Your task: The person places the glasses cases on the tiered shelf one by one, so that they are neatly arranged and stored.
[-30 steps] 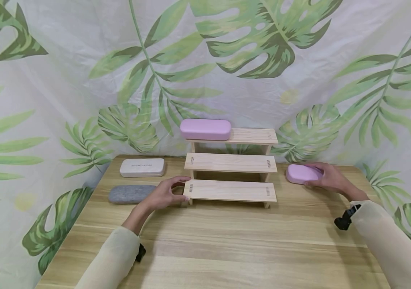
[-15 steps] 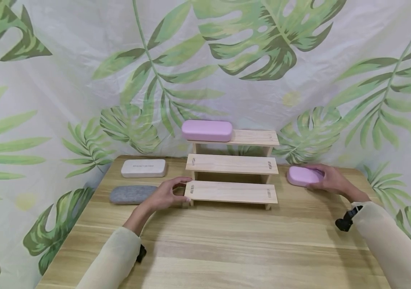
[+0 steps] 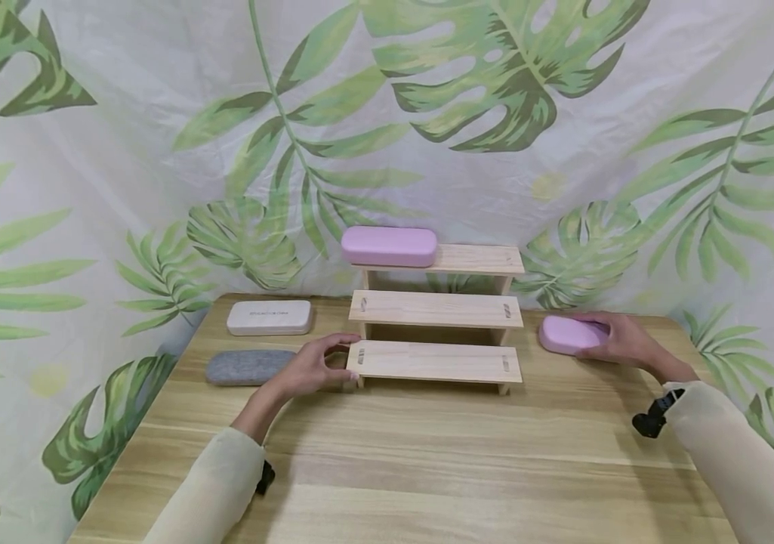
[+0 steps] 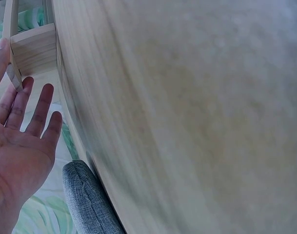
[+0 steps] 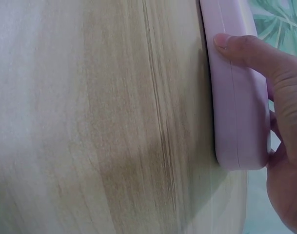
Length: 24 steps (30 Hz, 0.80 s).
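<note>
In the head view a three-step wooden stand (image 3: 434,361) is at the table's middle back. My left hand (image 3: 312,368) pinches the left end of its lowest step between thumb and fingers; the left wrist view shows this hand (image 4: 24,146) with the palm visible and the outer fingers fairly straight. At the right, my right hand (image 3: 624,341) grips a pink glasses case (image 3: 566,335) lying on the table. Its thumb presses the near side of the case (image 5: 236,112) in the right wrist view; its other fingers are mostly hidden behind.
A second pink glasses case (image 3: 390,246) lies on the left of the top step. Left of the stand are a white case (image 3: 269,317) with dark lettering and a grey fabric case (image 3: 244,366). A leaf-print cloth (image 3: 468,189) hangs behind the wooden table (image 3: 427,468).
The pink case under my right hand has slid very slightly towards the table's front. My left hand keeps its place at the stand.
</note>
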Tool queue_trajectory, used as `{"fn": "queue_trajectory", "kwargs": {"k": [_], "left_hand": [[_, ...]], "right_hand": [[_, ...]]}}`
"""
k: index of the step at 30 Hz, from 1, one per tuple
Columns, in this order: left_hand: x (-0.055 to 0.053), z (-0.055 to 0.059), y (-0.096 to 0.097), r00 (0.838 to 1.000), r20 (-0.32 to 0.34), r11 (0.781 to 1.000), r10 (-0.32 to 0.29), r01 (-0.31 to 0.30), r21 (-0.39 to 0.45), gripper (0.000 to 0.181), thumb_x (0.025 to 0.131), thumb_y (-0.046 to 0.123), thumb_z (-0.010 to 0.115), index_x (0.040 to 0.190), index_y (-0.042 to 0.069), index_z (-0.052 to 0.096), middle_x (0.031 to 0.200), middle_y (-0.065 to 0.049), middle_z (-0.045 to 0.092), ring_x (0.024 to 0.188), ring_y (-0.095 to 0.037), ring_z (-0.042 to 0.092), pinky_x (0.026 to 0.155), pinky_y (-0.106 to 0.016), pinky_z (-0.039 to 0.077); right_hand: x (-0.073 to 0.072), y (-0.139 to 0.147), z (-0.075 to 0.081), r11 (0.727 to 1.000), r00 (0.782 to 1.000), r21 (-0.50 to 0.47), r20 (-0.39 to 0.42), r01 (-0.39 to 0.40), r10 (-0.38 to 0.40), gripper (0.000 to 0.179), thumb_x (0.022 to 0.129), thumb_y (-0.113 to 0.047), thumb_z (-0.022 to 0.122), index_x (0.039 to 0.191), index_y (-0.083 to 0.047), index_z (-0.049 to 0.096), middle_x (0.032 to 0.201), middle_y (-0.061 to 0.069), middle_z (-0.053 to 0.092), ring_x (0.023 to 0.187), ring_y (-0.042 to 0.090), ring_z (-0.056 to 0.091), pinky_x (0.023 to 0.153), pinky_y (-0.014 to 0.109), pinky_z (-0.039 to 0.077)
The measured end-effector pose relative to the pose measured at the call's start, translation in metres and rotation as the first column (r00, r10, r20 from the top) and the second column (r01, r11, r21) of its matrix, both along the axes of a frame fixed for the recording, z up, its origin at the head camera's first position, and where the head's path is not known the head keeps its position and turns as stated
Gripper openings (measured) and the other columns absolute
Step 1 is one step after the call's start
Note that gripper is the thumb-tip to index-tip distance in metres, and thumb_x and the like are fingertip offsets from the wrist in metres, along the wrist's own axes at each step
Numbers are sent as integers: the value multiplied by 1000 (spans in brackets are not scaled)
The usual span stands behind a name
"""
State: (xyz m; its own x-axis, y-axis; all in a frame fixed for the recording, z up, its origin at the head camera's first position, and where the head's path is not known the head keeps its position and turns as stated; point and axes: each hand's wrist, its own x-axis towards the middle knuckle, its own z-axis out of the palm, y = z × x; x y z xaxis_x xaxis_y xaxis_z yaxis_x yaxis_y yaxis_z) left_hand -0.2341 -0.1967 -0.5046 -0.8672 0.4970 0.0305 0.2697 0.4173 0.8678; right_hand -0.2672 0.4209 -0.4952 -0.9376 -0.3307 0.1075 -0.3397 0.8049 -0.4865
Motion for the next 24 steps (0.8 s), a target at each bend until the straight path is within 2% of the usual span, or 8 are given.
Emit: {"fn": "queue_trajectory", "kwargs": {"k": [10, 17, 24], "left_hand": [[1, -1, -1, 1000, -5, 1000, 14, -14, -23, 68, 90, 12, 86, 152, 9, 57, 155, -14, 55, 142, -39, 51, 115, -59, 45], [0, -2, 0, 1000, 3, 1000, 0, 0, -3, 67, 91, 9, 85, 152, 9, 56, 156, -15, 55, 142, -41, 52, 114, -59, 46], [1, -1, 0, 1000, 5, 1000, 2, -2, 4, 68, 90, 8, 85, 152, 8, 56, 155, -16, 55, 142, -40, 52, 115, -59, 46]], "right_hand": [[0, -1, -1, 999, 998, 26, -47, -43, 44, 76, 73, -33, 99, 135, 0, 70, 132, 26, 70, 123, 44, 63, 94, 45, 49], [6, -1, 1, 999, 998, 8, -54, -32, 33, 72, 74, -32, 99, 133, -1, 71, 129, 25, 72, 118, 40, 65, 91, 26, 45], [8, -6, 11, 1000, 996, 1, -84, -28, 28, 70, 74, -30, 99, 132, -2, 72, 124, 24, 73, 111, 35, 66, 87, 23, 46]]}}
